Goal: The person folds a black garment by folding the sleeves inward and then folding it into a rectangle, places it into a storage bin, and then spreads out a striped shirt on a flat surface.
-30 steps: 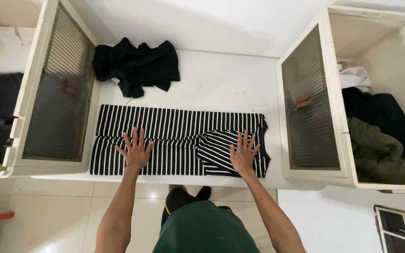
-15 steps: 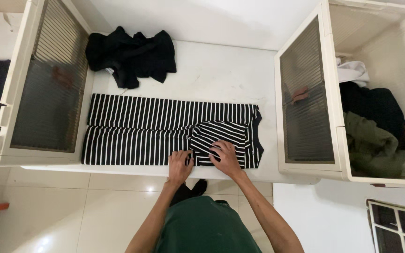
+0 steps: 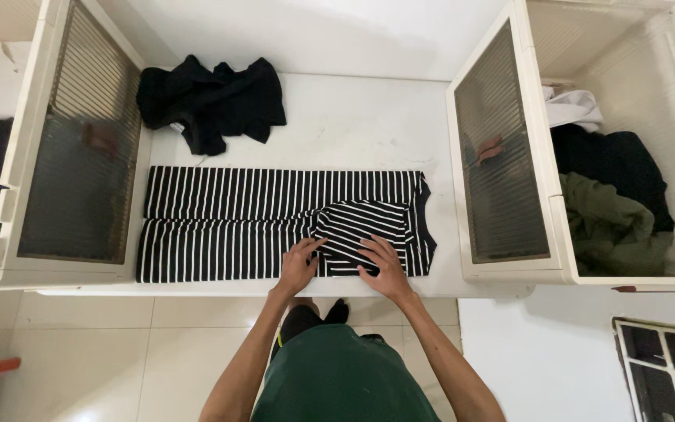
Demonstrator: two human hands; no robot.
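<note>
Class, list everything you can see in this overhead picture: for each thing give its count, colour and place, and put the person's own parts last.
Striped garment: one, black and white, spread flat along the near side of the table, a sleeve folded over its right part.
Black garment: one, crumpled, far left of the table.
Table: one, white, centre.
Left bin: one, cream with a mesh panel, holding white and dark clothes.
Right bin: one, cream with a mesh panel, holding white, black and olive clothes.
Floor: pale tiles, near edge.
Left hand: flat on the folded sleeve.
Right hand: flat on the folded sleeve.
</note>
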